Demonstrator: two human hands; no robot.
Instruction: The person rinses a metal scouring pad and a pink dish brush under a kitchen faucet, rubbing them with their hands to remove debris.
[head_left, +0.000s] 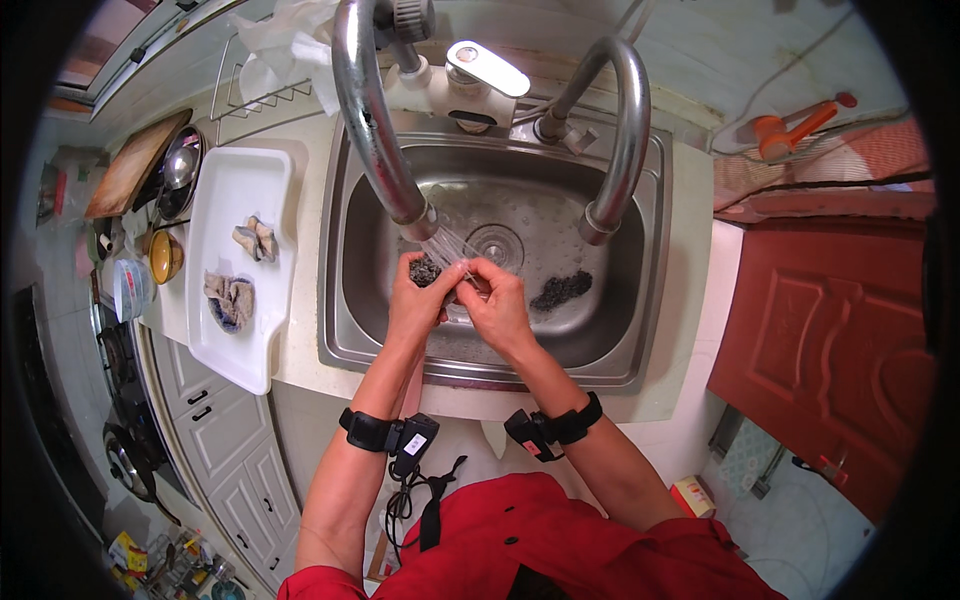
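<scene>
Water runs from the left metal faucet spout (416, 217) onto my two hands, held together over the stainless steel sink (480, 367). My left hand (421, 296) is closed on a dark grey, rough-textured cloth or scrubber (424, 271). Touching it from the right, my right hand (491, 300) has its fingers bent in the stream; whether it grips part of the same thing cannot be told. A dark, crumpled piece (561, 291) of similar look lies on the sink floor to the right, below the second curved spout (619, 150).
Left of the sink, a white plastic tray (274, 180) holds a beige crumpled cloth (256, 239) and a grey-brown one (230, 300). Beyond it are a yellow bowl (165, 256), a white-blue bowl (132, 291) and a wooden cutting board (135, 165). The white faucet lever (491, 69) stands behind the sink.
</scene>
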